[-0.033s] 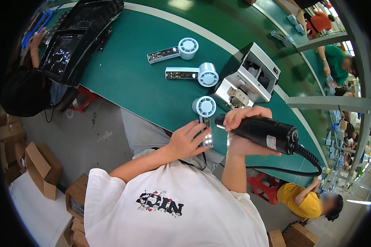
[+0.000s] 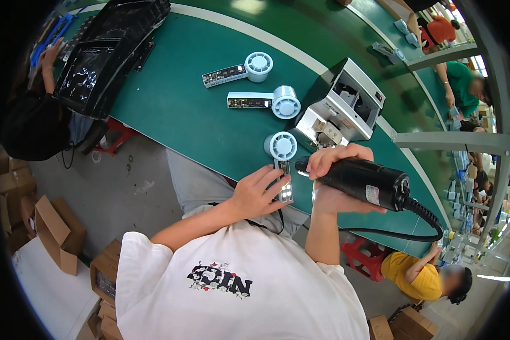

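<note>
Pale-blue fan (image 2: 280, 147) is by the near edge of the green table (image 2: 170, 113). On my head feed, left hand (image 2: 256, 194) has fingers curled over its handle, steadying it I guess; right hand (image 2: 333, 198) wraps a black corded tool (image 2: 357, 180), tip just right. Other fans (image 2: 286, 106) lie farther left, probably parked out of the way.

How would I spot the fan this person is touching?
On the green table, find the boxy silver-and-black machine. Just off its lower left is a pale blue fan. Unlike the two fans beyond, it has the left hand on its handle.
</note>
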`<control>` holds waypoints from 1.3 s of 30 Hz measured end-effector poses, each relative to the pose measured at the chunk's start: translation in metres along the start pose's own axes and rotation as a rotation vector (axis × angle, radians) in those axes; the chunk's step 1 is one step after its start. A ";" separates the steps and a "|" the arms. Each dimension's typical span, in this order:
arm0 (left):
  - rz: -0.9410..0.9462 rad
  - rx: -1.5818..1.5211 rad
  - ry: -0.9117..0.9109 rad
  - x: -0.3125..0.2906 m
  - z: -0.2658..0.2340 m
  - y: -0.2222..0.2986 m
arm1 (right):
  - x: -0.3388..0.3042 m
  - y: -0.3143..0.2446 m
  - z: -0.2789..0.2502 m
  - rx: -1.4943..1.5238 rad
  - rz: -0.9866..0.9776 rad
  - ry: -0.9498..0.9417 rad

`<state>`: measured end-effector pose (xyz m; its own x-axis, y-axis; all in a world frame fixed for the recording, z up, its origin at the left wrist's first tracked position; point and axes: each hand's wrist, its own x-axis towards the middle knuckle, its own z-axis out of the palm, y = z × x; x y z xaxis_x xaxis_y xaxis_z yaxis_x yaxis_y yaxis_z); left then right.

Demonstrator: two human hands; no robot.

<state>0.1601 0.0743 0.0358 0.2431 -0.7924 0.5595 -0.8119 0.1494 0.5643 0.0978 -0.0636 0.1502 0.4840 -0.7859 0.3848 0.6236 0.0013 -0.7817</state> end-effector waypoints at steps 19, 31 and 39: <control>-0.067 -0.048 -0.006 0.015 0.005 0.014 | 0.079 -0.047 -0.010 -0.221 -0.113 0.259; -0.051 -0.018 0.047 0.017 0.010 0.014 | 0.050 -0.035 -0.007 -0.160 0.069 0.238; -0.038 -0.021 0.034 0.015 0.011 0.011 | -0.041 -0.080 -0.020 -0.090 -0.104 0.074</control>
<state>0.1489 0.0573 0.0440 0.2916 -0.7771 0.5577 -0.7904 0.1326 0.5980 0.0157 -0.0440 0.1871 0.3706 -0.8225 0.4314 0.6087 -0.1357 -0.7817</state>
